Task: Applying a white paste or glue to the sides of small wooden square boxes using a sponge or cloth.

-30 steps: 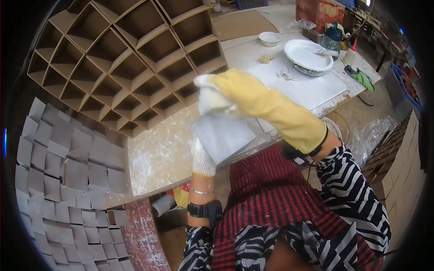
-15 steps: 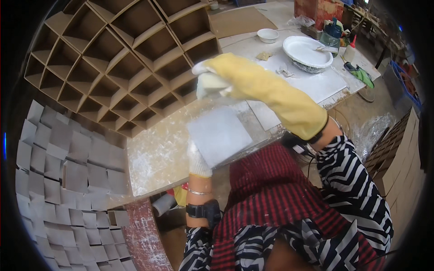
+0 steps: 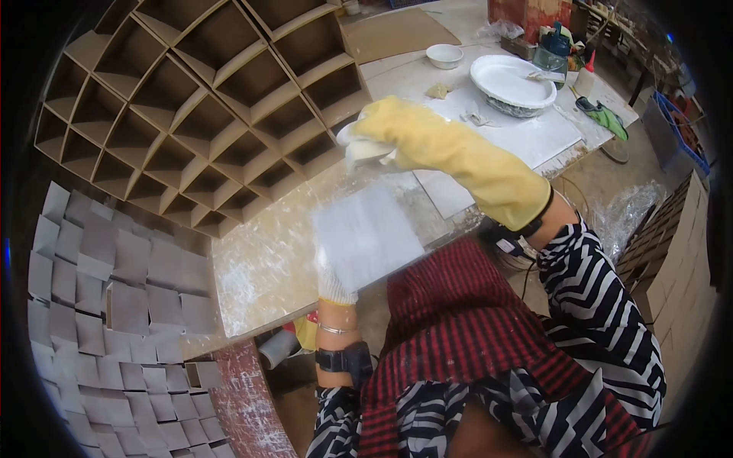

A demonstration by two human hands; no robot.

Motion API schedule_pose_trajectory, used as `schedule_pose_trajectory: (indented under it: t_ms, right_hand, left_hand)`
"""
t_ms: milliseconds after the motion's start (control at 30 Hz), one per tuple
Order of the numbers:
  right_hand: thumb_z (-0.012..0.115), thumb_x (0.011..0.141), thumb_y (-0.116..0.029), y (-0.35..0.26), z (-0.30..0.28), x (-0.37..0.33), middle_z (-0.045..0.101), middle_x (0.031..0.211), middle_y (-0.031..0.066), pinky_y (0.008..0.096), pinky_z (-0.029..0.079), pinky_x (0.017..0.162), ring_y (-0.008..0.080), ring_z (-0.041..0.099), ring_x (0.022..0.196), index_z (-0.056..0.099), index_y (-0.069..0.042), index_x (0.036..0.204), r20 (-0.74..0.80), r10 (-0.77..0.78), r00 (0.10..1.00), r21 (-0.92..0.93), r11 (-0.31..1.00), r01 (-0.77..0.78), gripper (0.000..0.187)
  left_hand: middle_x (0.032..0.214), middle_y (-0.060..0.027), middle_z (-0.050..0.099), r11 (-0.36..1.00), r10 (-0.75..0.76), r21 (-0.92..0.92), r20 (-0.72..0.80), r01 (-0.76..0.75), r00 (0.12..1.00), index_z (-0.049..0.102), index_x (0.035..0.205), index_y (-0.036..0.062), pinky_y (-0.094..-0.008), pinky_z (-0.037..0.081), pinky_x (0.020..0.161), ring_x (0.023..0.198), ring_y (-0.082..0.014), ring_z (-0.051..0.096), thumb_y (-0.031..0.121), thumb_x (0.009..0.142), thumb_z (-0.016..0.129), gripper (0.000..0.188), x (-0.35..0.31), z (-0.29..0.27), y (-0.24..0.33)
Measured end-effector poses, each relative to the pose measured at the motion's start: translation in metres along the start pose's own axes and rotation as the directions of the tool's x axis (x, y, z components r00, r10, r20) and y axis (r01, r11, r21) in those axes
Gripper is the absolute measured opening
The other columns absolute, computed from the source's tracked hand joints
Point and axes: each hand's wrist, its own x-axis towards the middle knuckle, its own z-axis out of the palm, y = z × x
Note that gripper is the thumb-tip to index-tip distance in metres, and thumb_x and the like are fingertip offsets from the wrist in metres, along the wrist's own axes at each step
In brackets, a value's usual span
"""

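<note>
My left hand [image 3: 331, 281], in a white knit glove, grips a square pale board [image 3: 368, 233] by its left side. Most of its fingers are hidden under the board, whose surface is blurred by motion. Beyond the board's far edge, my right hand [image 3: 393, 130] wears a long yellow rubber glove. It is closed around a whitish sponge [image 3: 369, 153], held above the worktable [image 3: 263, 267] and apart from the board.
A brown compartment rack [image 3: 206, 114] stands at the far left. Grey stacked blocks [image 3: 114, 305] fill the near left. A white basin [image 3: 513, 82] with a brush [image 3: 544, 75], a small bowl [image 3: 444, 56] and a flat white sheet [image 3: 534, 141] lie at the far right.
My right hand has shifted slightly right and nearer with the sponge. The board has moved a little in my left hand's grip and is now blurred. The view has turned slightly.
</note>
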Motion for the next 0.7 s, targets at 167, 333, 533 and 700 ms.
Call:
schedule_pose_trajectory:
  t_ms: [167,333,533,700]
  right_hand:
    - [0.075,0.069,-0.015,-0.059,-0.018,0.009,0.066,0.087,0.0102,0.0397,0.053,0.071,0.0313,0.065,0.081,0.068,-0.018,0.096,0.143,0.002,0.99,0.217,0.976,-0.033,0.028]
    - [0.075,0.07,-0.012,-0.038,-0.001,0.008,0.067,0.09,0.0084,0.0394,0.053,0.077,0.0288,0.066,0.089,0.065,-0.019,0.109,0.224,-0.073,0.972,0.231,0.973,0.02,0.04]
    - [0.077,0.074,-0.015,-0.018,-0.023,-0.011,0.065,0.112,0.0113,0.0361,0.051,0.087,0.0274,0.064,0.1,0.054,-0.011,0.129,-0.167,0.42,0.892,0.132,0.906,-0.402,0.06]
    - [0.074,0.079,-0.016,-0.012,-0.014,-0.069,0.054,0.13,0.0112,0.0343,0.044,0.099,0.0194,0.052,0.118,0.047,-0.005,0.135,0.2,0.751,0.629,0.931,0.054,-0.361,0.063]
  left_hand:
    - [0.125,-0.0134,0.056,-0.289,0.199,0.956,0.119,-0.058,0.973,0.047,0.132,0.0016,-0.0371,0.044,0.1,0.117,-0.0254,0.053,0.03,0.103,0.039,0.041,0.002,0.002,0.015]
    - [0.132,-0.0145,0.054,0.669,0.065,0.743,-0.108,0.037,0.992,0.046,0.135,0.0047,-0.0365,0.047,0.097,0.114,-0.0249,0.056,0.024,0.103,0.037,0.039,0.0,0.028,0.003]
    - [0.127,-0.0131,0.057,-0.231,0.233,0.973,0.081,-0.026,0.969,0.051,0.129,0.0011,-0.0388,0.05,0.094,0.113,-0.0261,0.057,0.025,0.1,0.044,0.038,-0.026,-0.005,0.01]
    - [0.115,-0.0165,0.063,-0.669,-0.076,0.637,0.453,-0.383,0.888,0.062,0.118,0.0046,-0.0417,0.048,0.093,0.109,-0.037,0.058,0.018,0.082,0.063,0.038,-0.014,0.079,0.034]
